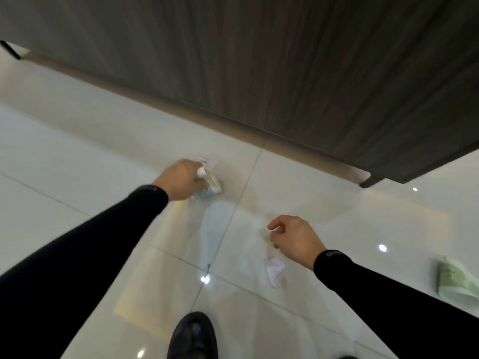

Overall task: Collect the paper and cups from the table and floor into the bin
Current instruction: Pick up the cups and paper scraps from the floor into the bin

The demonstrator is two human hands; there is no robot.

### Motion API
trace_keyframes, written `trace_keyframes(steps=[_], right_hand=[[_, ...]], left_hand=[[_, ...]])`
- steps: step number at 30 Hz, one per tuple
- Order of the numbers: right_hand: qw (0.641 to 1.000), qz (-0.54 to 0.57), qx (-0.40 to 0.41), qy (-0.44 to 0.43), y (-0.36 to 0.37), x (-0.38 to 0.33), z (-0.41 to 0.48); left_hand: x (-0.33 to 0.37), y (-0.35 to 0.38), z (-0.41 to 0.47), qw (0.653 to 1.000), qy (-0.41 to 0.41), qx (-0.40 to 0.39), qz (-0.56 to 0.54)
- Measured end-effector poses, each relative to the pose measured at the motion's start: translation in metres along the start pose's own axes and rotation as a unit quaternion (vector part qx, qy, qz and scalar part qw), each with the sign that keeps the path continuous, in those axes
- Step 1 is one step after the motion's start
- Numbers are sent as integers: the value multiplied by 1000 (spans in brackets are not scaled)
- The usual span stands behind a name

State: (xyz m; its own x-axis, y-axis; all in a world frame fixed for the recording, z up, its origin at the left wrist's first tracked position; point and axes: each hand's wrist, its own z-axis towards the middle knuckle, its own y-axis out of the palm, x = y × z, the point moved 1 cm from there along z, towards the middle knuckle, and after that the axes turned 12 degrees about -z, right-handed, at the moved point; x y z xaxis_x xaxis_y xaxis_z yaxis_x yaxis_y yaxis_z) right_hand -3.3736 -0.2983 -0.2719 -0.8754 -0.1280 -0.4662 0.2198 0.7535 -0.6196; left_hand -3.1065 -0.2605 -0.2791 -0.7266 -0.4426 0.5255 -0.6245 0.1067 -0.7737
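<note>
My left hand grips a paper cup with a pale blue print, together with a bit of crumpled white paper above the fingers. My right hand hovers over the floor with its fingers loosely curled and nothing in them. A crumpled white paper lies on the tile just below and left of that hand. A green and white paper cup lies on its side on the floor at the far right. No bin is in view.
The dark wood-grain table fills the top of the view, its rounded edge running diagonally above both hands. Glossy white floor tiles lie below. My black shoe stands at the bottom centre.
</note>
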Motion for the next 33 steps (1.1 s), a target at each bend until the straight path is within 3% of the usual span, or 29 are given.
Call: trace_keyframes(steps=[2,5,9,12,18,23,26,28,33], right_hand=[[1000,7,5,3,-3,5,-1],[998,60,4,8,-5,12,2],[995,91,17,31,-6,22,5],[998,23,38,49,1,36,0],[987,-136,-71,39,34,51,-15],[979,-199,-51,-12,35,47,-15],[990,-140,-2,15,17,54,-18],[995,-41,67,61,0,65,-28],[949,210,175,155,-34,112,-66]], left_hand=[[0,0,24,999,7,-35,28],[-2,12,50,995,-54,-76,46],[6,25,61,996,-82,-9,15],[12,29,60,998,-52,4,34],[10,32,36,998,-6,41,-45],[27,25,8,998,42,0,-43],[48,16,-4,996,61,-52,-29],[76,18,-6,992,79,-99,-22],[174,56,-8,956,199,-215,23]])
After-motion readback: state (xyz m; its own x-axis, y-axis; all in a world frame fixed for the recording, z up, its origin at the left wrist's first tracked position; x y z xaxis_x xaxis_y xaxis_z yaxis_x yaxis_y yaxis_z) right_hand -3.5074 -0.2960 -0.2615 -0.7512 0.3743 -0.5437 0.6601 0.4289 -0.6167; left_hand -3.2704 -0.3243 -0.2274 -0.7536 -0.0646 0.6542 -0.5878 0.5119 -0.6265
